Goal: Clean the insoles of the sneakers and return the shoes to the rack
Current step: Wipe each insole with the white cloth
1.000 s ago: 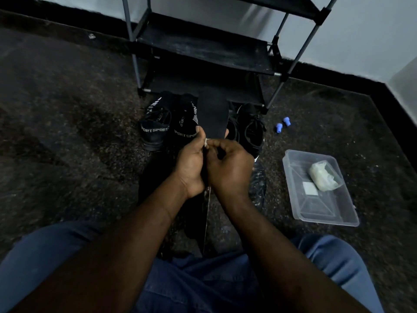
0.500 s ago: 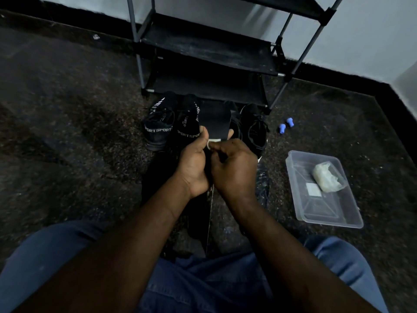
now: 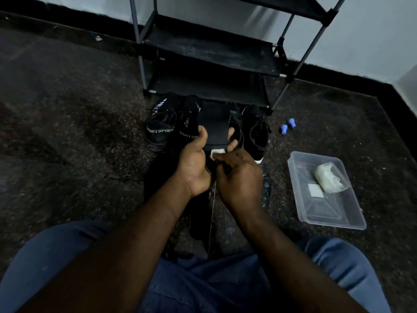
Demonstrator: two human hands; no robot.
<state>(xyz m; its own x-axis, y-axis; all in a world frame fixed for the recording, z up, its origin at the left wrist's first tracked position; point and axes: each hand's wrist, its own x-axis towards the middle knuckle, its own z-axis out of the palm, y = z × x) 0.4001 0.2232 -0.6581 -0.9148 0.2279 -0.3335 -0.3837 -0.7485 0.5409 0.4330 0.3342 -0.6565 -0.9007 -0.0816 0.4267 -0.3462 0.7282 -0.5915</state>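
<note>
1. A pair of black sneakers (image 3: pixel 160 132) lettered SPORT stands on the floor just in front of the shoe rack (image 3: pixel 209 57), left of the hands.
2. The left hand (image 3: pixel 194 161) does the holding. Its grip is curled round the left edge of the black insole (image 3: pixel 216 125), thumb on the upper face. The fingertips showing past the right edge look to be its own.
3. The insole is held up off the floor, above the shoes. Its long axis runs straight away from the person toward the rack, and the far end bends over. The near end is hidden behind the hands.
4. A small white wipe (image 3: pixel 218 152) lies against the insole's face, low on the part I can see.
5. The right hand (image 3: pixel 240 179) is the nearer one to the wipe. Knuckles up and fingers curled, its grip pinches the wipe. Most of the visible face lies ahead of that grip, so I judge the next stroke should run lengthwise, outward toward the rack.
6. To the right, a second black pair (image 3: pixel 257 136) sits by the rack's leg. Further right is a clear plastic tub (image 3: pixel 334 223) holding a bag of white pads (image 3: pixel 327 180).
</note>
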